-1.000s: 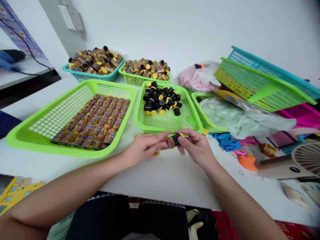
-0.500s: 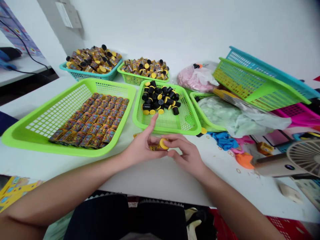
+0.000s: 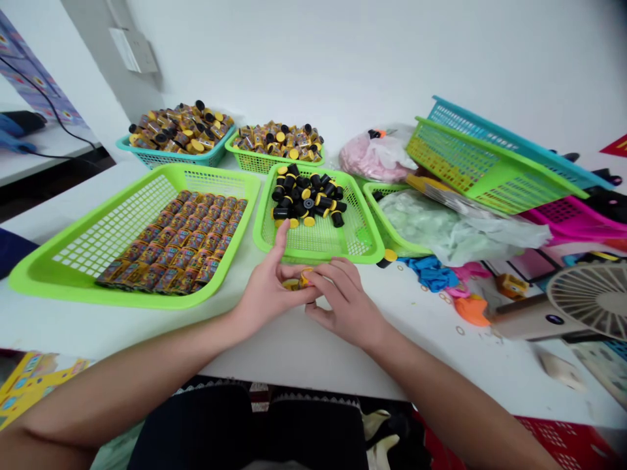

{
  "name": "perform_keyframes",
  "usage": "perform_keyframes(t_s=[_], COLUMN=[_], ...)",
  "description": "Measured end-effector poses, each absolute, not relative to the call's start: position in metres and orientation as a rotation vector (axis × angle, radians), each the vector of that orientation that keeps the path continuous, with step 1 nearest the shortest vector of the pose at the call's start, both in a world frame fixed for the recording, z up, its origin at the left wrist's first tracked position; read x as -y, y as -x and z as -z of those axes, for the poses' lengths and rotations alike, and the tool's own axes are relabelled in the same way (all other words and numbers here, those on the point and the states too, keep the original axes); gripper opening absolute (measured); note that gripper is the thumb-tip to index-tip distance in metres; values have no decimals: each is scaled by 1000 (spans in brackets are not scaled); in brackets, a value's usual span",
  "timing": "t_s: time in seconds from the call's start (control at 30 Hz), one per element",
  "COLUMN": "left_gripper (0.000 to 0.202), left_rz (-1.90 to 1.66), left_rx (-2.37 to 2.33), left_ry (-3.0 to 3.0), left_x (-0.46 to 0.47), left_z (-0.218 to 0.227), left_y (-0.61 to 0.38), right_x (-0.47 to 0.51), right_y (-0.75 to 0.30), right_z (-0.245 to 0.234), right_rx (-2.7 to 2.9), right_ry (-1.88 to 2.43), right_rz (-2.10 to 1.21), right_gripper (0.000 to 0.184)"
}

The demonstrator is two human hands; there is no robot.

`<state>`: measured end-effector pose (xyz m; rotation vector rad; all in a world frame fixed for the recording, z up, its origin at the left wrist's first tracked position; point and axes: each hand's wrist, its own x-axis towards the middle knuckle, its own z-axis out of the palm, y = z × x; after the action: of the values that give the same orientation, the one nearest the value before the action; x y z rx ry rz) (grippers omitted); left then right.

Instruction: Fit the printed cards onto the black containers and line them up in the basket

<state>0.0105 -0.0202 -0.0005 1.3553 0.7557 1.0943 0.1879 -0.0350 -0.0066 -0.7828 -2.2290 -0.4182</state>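
A small canister (image 3: 305, 277) with yellow on it sits between my two hands, mostly covered by fingers. My left hand (image 3: 268, 287) is closed around it, thumb sticking up. From the other side, the fingers of my right hand (image 3: 345, 303) press on its end; a dark spot shows by the right fingertips. Just beyond the hands, a green basket (image 3: 323, 253) holds loose black canisters (image 3: 323, 201) with yellow caps. To the left, a larger green basket (image 3: 122, 295) contains rows of canisters (image 3: 181, 245) wrapped in printed labels, lying on their sides.
Behind stand a blue basket (image 3: 171, 158) and a green basket (image 3: 255, 160), heaped with labelled canisters. On the right are a pale green plastic bag (image 3: 426, 225), tilted baskets (image 3: 480, 166) and a fan (image 3: 592, 300). A lone canister (image 3: 386, 258) lies beside the middle basket.
My right fingers have shifted left over the canister's end, and its yellow cap, plainly seen before, is now mostly covered. The whole view has shifted slightly.
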Motion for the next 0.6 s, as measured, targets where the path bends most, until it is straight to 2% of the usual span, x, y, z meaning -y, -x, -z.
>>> perform_keyframes(t_s=[0.13, 0.23, 0.47, 0.6], left_gripper=[128, 122, 80, 39], left_rz=[-1084, -963, -819, -908], left_rx=[-612, -478, -331, -713], left_ry=[-1346, -1326, -1446, -1782], left_x=[20, 16, 20, 41], left_z=[-3, -4, -20, -52], left_y=[-7, 0, 13, 42], right_x=[38, 41, 47, 35], right_y=[-189, -190, -184, -186], right_z=[5, -3, -14, -32], right_rx=[2151, 2132, 2092, 2172], right_ry=[763, 681, 476, 458], right_rz=[394, 302, 179, 72], right_gripper=[54, 47, 48, 52])
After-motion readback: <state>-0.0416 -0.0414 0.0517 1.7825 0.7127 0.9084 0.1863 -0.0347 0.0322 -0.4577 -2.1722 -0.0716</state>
